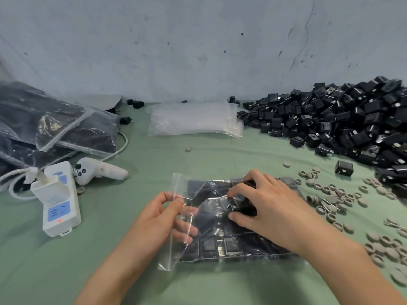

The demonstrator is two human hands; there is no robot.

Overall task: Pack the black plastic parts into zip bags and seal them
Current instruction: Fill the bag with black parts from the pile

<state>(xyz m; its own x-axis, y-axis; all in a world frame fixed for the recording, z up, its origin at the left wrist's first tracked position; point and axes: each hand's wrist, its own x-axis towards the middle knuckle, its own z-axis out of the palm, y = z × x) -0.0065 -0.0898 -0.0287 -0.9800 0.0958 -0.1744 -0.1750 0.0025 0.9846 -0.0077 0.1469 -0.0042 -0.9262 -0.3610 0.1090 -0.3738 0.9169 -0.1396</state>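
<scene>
A clear zip bag [211,249] lies flat on the green table in front of me, holding several black plastic parts in rows. My left hand [163,214] pinches the bag's open left edge between thumb and forefinger and lifts the top film. My right hand [264,205] reaches into the opening and grips a black part [246,209] over the rows inside. A big heap of loose black parts [343,122] fills the right rear of the table. A stack of unused zip bags [193,119] lies at the back centre.
Filled bags of black parts [50,126] are piled at the left rear. A white power strip [58,199] and a white handheld controller [99,170] sit on the left. Several grey rubber rings [330,194] are scattered on the right. A wall stands behind.
</scene>
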